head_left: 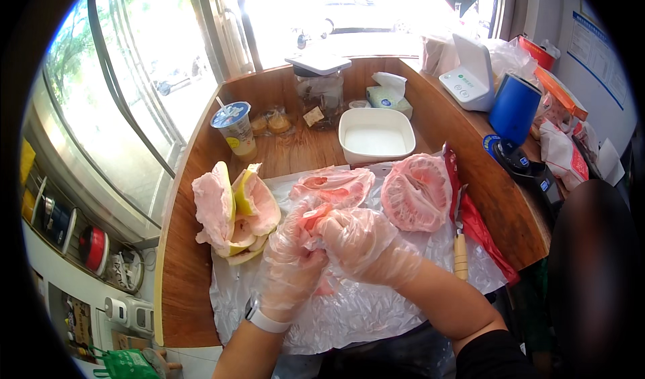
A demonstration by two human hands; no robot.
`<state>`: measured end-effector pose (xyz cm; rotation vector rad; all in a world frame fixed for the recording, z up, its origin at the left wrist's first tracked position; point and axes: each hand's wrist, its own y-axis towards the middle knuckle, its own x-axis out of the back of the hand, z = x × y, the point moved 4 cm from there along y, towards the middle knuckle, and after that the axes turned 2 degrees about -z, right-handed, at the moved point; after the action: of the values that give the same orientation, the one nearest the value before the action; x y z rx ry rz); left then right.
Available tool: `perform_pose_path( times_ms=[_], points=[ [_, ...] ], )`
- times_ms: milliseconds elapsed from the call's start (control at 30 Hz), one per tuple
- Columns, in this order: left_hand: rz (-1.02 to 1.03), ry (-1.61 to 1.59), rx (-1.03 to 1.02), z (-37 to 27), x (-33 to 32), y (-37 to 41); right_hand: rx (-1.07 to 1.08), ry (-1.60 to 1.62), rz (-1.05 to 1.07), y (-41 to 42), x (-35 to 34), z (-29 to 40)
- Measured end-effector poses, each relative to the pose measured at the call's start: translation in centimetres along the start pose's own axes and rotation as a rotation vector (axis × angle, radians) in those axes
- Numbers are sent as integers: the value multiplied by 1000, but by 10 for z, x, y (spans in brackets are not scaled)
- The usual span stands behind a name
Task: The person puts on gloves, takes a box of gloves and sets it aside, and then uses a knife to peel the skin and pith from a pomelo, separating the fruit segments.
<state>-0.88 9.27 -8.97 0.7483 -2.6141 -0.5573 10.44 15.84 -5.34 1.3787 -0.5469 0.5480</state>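
In thin clear plastic gloves, my left hand (297,253) and my right hand (358,238) meet over a plastic sheet (373,308), gripping a piece of pink pomelo (316,217) between them. Just beyond lies a peeled pomelo chunk (347,183) with exposed pulp. To its right rests a large peeled pomelo portion (417,192), its membrane still on. Thick yellow-green pomelo peels (237,218) are piled at the left. A wooden-handled tool (460,255) lies at the right by red plastic packaging (481,233); its far end is partly hidden.
Behind the sheet stand a white plastic bowl (377,136), a tissue pack (390,97), a lidded clear jar (320,94) and a sealed drink cup (236,127). Raised wooden panels edge the work surface. A blue cylindrical device (514,108) stands on the right ledge.
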Motion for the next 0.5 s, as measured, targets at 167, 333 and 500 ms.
perform_pose_path(
  times_ms=[167, 333, 500],
  points=[
    [56, 104, 34, -6, 0, 4, 14, 21, -36, 2, -1, 1],
    [15, 28, 24, 4, -1, 0, 33, -2, -87, 4, -3, 6],
    [-4, 69, 8, 1, 0, 2, 65, 56, -150, 3, -6, 6]
  ],
)
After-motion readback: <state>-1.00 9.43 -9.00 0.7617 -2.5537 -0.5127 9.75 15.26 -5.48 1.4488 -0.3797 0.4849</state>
